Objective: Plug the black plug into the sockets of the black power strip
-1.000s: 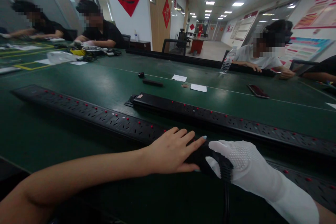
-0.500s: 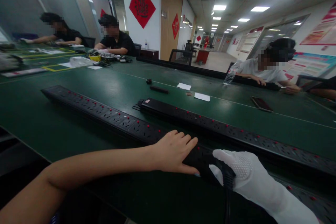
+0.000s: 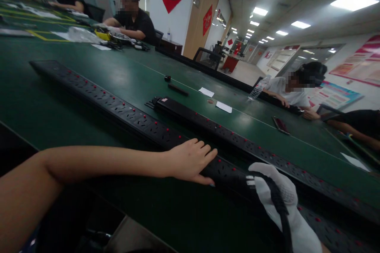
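Note:
My bare left hand [image 3: 192, 162] grips a long black power strip [image 3: 130, 116] with red lights along its row of sockets. Its fingers lie over the strip's far edge, with the thumb on the near side. In my white-gloved right hand [image 3: 276, 189] is a black plug [image 3: 261, 180] with its metal prongs showing, pointing left. The plug is just above the strip, right of my left hand, and its thick cord runs down past the wrist. A second black power strip [image 3: 184, 112] lies parallel behind the first.
Beyond the strips on the green table [image 3: 113, 75] lie a thin black bar [image 3: 178, 89], white paper slips [image 3: 224, 107] and a phone [image 3: 281, 125]. A plastic bottle [image 3: 257, 90] stands near a person in white at the right. Other people sit along the far left side.
My right hand has moved slightly right with the plug, and its prongs now show. My left hand stays on the strip. The view has tilted and shifted.

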The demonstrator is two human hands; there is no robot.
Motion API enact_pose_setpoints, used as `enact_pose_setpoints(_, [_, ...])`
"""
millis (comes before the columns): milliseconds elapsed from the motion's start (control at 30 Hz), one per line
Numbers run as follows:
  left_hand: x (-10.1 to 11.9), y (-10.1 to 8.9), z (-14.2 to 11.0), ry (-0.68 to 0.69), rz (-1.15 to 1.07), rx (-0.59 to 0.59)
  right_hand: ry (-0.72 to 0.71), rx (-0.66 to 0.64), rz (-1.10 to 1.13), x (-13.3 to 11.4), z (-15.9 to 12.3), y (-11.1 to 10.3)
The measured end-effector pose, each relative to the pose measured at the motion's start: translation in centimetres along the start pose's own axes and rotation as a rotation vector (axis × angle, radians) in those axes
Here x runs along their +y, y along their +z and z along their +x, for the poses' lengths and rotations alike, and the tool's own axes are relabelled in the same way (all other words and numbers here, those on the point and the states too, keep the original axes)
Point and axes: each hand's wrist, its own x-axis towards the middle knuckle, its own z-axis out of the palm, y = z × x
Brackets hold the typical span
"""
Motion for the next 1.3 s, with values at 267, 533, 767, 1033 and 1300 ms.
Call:
enact_pose_setpoints(267, [-0.1, 0.2, -0.1, 0.006, 0.016, 0.069, 0.187, -0.183, 0.158, -1.5, 0.9, 0.8])
enact_pose_setpoints(533, [-0.1, 0.5, -0.1, -0.003, 0.01, 0.119, 0.067, -0.34, -0.037, -2.4, 2.9, 2.8])
enact_pose_setpoints(767, [-0.1, 0.7, 0.0, -0.003, -0.02, 0.141, -0.199, -0.293, -0.531, -3.9, 2.6, 3.0])
enact_pose_setpoints(1033, [-0.2, 0.7, 0.0, 0.004, -0.025, 0.151, -0.233, -0.249, -0.229, -2.5, 1.6, 3.7])
enact_pose_setpoints(1300, [-0.1, 0.4, 0.0, 0.01, -0.006, 0.094, -0.19, -0.246, -0.247, -2.9, 1.7, 3.6])
